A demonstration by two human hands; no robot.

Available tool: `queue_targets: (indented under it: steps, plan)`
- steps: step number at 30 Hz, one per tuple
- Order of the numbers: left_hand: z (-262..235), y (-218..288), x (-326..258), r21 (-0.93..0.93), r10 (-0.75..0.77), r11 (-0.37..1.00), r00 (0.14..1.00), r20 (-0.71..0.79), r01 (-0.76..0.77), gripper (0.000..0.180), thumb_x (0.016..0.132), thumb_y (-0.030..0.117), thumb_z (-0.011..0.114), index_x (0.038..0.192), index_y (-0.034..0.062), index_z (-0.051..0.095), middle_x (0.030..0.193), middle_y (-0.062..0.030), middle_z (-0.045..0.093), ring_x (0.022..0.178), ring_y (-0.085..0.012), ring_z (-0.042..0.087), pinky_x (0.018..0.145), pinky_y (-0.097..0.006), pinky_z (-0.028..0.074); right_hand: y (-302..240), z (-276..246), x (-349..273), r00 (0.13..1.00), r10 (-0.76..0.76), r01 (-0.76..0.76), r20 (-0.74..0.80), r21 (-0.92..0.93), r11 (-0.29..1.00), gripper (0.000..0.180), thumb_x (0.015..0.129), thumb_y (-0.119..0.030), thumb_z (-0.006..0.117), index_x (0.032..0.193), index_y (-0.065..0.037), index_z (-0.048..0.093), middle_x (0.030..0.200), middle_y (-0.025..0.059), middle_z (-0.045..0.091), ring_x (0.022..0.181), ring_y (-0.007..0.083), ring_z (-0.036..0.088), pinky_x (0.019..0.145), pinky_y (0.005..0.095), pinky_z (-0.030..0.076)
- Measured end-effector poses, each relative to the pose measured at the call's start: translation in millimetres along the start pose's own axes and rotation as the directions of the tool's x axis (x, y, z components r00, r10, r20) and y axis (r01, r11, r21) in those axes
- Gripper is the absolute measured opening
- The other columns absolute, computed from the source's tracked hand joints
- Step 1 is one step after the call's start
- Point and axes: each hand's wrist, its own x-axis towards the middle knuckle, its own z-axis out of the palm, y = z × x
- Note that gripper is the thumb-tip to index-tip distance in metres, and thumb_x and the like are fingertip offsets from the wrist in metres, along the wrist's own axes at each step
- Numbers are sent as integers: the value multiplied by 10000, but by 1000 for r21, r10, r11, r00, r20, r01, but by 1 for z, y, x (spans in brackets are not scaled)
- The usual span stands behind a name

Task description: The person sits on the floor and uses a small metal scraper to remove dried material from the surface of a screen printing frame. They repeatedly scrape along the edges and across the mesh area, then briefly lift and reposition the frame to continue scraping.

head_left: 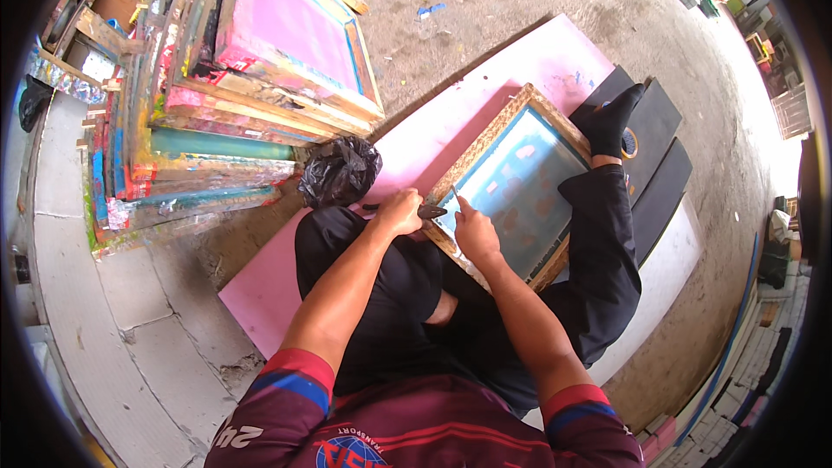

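A wooden screen-printing frame with blue-edged, see-through mesh lies tilted between my legs. My left hand is closed around a dark tool that looks like pliers; its head meets the frame's near left corner. My right hand rests over the frame's near edge, just right of the tool. Its fingers are bent in around the tip of something thin and small, which I cannot make out. Pale patches mark the mesh beyond the hand.
Under the frame lies a pink board, with dark flat panels at its right. A crumpled black plastic bag sits by my left knee. Several paint-stained frames are stacked at the far left. My foot in a black sock borders the frame.
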Motion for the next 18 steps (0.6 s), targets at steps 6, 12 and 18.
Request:
queue_targets:
  steps: [6,12,18]
  plan:
    - [-6,3,-4,-107,2,994,999,-37,-6,619,697,345,987,1132,-47,784,1090,-196,725,1046,-394,726,927,-493,566,30,10,7,998,-60,60,-9,291,955,455,1099,-222,609,1536,-93,624,1310,310,722,1315,445,665,1084,463,540]
    - [-4,-2,-6,-112,-20,994,1000,-17,18,647,698,361,990,1163,-36,780,1124,-194,730,1068,-392,726,945,-490,567,12,-18,1,990,-25,52,142,-190,981,469,1096,-218,631,1554,-120,616,1231,304,754,1186,450,734,1005,479,579]
    - [-21,15,-7,-150,-38,988,999,29,42,607,703,338,988,1113,-61,782,1035,-199,719,1006,-385,729,900,-486,564,72,23,36,974,-225,214,1,304,928,484,1096,-235,625,1574,-165,607,953,264,789,839,467,772,781,552,604]
